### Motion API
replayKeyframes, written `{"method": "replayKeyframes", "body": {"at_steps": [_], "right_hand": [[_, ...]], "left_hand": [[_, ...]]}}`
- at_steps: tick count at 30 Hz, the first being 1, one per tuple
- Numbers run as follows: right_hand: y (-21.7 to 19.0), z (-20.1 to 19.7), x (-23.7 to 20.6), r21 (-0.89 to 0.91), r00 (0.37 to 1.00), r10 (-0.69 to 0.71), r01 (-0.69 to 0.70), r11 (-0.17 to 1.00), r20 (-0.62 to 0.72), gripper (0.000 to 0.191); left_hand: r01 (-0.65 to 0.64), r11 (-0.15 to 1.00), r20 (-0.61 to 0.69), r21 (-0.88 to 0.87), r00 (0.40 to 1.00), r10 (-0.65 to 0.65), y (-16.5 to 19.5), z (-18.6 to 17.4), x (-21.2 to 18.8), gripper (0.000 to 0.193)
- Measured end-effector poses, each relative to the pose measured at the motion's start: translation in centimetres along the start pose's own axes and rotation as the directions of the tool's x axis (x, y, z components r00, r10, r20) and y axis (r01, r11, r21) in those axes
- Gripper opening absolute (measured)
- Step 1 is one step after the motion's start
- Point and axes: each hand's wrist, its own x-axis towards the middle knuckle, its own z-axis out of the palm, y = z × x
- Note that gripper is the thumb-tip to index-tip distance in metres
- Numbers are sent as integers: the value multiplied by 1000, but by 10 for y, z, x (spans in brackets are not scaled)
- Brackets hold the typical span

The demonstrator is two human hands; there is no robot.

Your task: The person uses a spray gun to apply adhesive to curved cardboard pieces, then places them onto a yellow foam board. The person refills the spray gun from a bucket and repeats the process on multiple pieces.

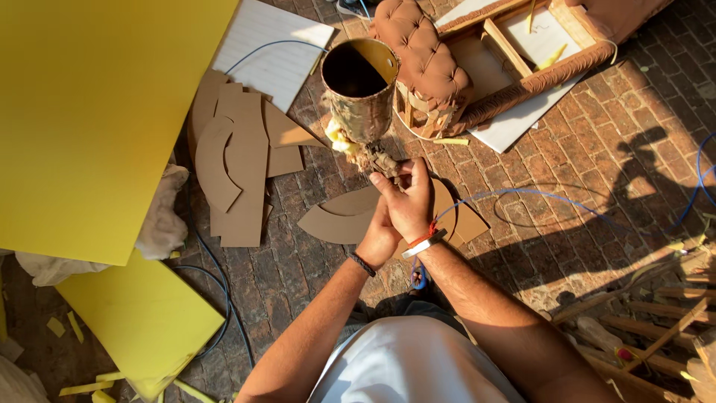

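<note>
foam sheets: two big yellow foam sheets [97,112] are laid out on the far left, one over the other, on the brick floor [597,149]
cardboard: a bunch of brown cardboard cutouts [239,164] is spread flat just right of the foam
tin can: a grubby tin can [360,89] is seen open-topped above the hands
left hand: the left hand [379,240] is tucked under the right one; whether anything is gripped can't be told
right hand: the right hand [409,201] is closed, fingers pinched on a crusty brush [373,157] just below the can
chair: a tufted brown chair [477,67] is lying tipped over, top right
</note>
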Motion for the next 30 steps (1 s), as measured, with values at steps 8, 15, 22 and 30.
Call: {"method": "replayKeyframes", "body": {"at_steps": [8, 15, 22, 30], "right_hand": [[44, -15, -29, -113, 996, 54, -46, 993, 76, 50], [57, -59, -45, 160, 898, 180, -262, 952, 402, 69], [66, -63, -31, 253, 806, 191, -386, 887, 561, 36], [35, -30, -42, 263, 980, 175, -194, 945, 94, 33]], "left_hand": [[-41, 965, -149, 259, 986, 82, -23, -22, -9, 38], [232, 938, -216, 258, 960, -178, 7, -62, -5, 17], [268, 921, 233, 283, 912, -337, 39, -78, -4, 35], [-226, 682, -158, 695, 878, 451, 3, -45, 12, 43]]}}
